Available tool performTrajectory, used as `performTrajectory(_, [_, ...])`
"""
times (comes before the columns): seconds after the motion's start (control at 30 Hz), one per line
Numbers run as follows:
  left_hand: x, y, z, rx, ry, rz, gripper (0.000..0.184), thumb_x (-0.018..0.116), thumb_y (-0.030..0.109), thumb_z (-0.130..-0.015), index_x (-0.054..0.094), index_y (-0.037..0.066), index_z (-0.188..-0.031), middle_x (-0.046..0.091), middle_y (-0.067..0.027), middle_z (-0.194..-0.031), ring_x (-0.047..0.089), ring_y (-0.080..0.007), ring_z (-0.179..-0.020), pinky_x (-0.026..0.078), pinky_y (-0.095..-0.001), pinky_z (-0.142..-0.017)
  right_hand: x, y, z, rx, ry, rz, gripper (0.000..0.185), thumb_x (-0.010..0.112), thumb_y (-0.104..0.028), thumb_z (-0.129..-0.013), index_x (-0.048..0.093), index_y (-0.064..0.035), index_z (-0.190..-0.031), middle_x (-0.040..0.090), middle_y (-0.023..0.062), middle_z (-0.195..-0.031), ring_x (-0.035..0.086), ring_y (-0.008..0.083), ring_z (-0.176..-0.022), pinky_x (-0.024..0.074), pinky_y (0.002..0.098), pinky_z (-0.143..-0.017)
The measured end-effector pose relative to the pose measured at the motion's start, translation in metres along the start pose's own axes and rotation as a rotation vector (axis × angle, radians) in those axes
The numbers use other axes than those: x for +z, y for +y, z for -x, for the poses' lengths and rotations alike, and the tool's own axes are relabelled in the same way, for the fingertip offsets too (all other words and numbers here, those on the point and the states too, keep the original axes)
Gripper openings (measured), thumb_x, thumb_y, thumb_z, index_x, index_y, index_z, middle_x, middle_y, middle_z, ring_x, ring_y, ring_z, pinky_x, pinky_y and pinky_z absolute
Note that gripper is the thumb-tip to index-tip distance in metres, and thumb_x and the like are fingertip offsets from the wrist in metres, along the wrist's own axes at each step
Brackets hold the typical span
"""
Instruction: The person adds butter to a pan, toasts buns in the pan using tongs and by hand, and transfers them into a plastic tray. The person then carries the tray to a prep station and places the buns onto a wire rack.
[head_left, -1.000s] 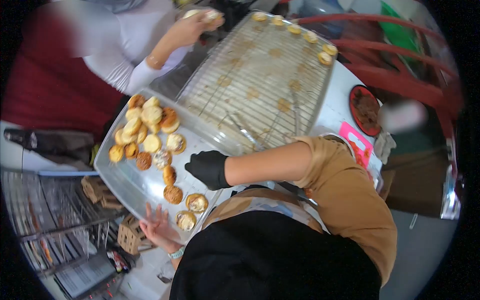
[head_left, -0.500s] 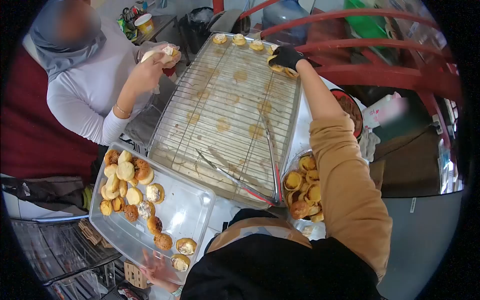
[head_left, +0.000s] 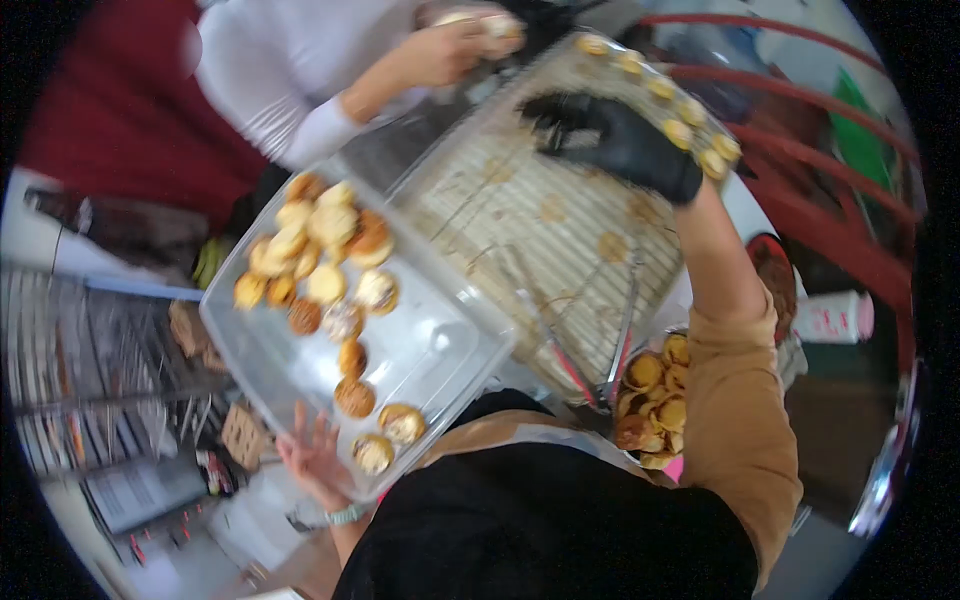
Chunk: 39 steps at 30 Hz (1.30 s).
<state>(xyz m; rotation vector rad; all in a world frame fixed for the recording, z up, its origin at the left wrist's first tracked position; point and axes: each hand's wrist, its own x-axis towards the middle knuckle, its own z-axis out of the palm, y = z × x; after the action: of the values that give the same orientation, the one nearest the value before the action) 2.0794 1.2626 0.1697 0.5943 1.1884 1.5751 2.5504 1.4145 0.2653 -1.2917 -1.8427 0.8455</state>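
Note:
My left hand (head_left: 318, 458) is open, its fingers spread against the near left side of a clear plastic bin (head_left: 450, 365). Small round buns (head_left: 335, 222) are heaped at the bin's far end, and two cream-topped ones (head_left: 402, 424) lie near my hand. In a black glove, my right hand (head_left: 615, 145) hovers over the wire rack on the large tray (head_left: 555, 225). Its fingers reach left, smeared by motion but apart, and nothing shows between them. A row of topped buns (head_left: 662, 86) lines the tray's far edge, with a few at its right corner.
Red-handled tongs (head_left: 574, 368) lie spread on the tray's near end. Right of it stands a bowl of pastries (head_left: 655, 395), and farther back a dish of brown filling (head_left: 770, 275) and a white container (head_left: 833, 317). Across the tray, another person's hands (head_left: 465, 45) hold a bun.
My right hand has let go of the buns at the tray's far right corner and swung left over the rack. The view has turned and shifted. My left hand stays at the bin.

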Motion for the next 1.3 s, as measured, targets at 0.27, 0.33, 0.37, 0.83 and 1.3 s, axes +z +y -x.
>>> performTrajectory(0.27, [0.006,0.005,-0.004,0.023,0.025,0.085,0.017,0.044,0.005,-0.077,0.043,0.009,-0.093,0.048,-0.0214,-0.124,0.059,-0.0365,-0.094,0.055,-0.0406,-0.068,0.225,-0.046,-0.025,-0.091,-0.260,0.432,0.051,0.073,-0.025,-0.066,0.050,0.0046,-0.101,0.055,0.0252,-0.100,0.056,0.0364,-0.091,0.0469,0.0397,-0.078])
performTrajectory(0.33, [0.001,0.001,-0.004,0.048,-0.002,0.078,0.017,0.043,0.005,-0.077,0.043,0.009,-0.093,0.048,-0.0212,-0.124,0.059,-0.0364,-0.094,0.055,-0.0404,-0.068,0.243,-0.038,-0.031,-0.047,-0.196,0.387,0.043,0.070,-0.022,-0.068,0.050,0.0032,-0.097,0.057,0.0250,-0.093,0.057,0.0379,-0.086,0.0472,0.0422,-0.074])
performTrajectory(0.37, [0.000,-0.001,-0.005,0.067,-0.001,0.075,0.019,0.044,0.005,-0.075,0.042,0.009,-0.093,0.048,-0.0212,-0.125,0.059,-0.0363,-0.094,0.055,-0.0405,-0.068,0.248,-0.032,-0.032,-0.038,-0.191,0.320,0.041,0.069,-0.020,-0.068,0.050,0.0026,-0.096,0.057,0.0245,-0.090,0.058,0.0382,-0.083,0.0472,0.0433,-0.072])
performTrajectory(0.83, [-0.060,-0.024,-0.038,0.064,-0.001,-0.121,0.049,0.051,0.021,-0.079,0.034,0.007,-0.122,0.041,-0.0203,-0.132,0.054,-0.0343,-0.102,0.050,-0.0413,-0.076,-0.038,0.111,0.028,0.398,0.383,0.482,0.058,0.076,-0.029,-0.066,0.052,0.0015,-0.109,0.059,0.0156,-0.102,0.059,0.0268,-0.094,0.0463,0.0325,-0.082])
performTrajectory(1.3, [-0.042,-0.017,-0.050,-0.018,0.022,-0.114,0.047,0.050,0.022,-0.080,0.034,0.009,-0.122,0.040,-0.0198,-0.133,0.053,-0.0334,-0.102,0.048,-0.0416,-0.078,-0.142,0.274,0.032,0.707,0.702,0.761,0.078,0.078,-0.030,-0.060,0.041,-0.0016,-0.123,0.056,0.0208,-0.112,0.055,0.0317,-0.104,0.0446,0.0354,-0.087])
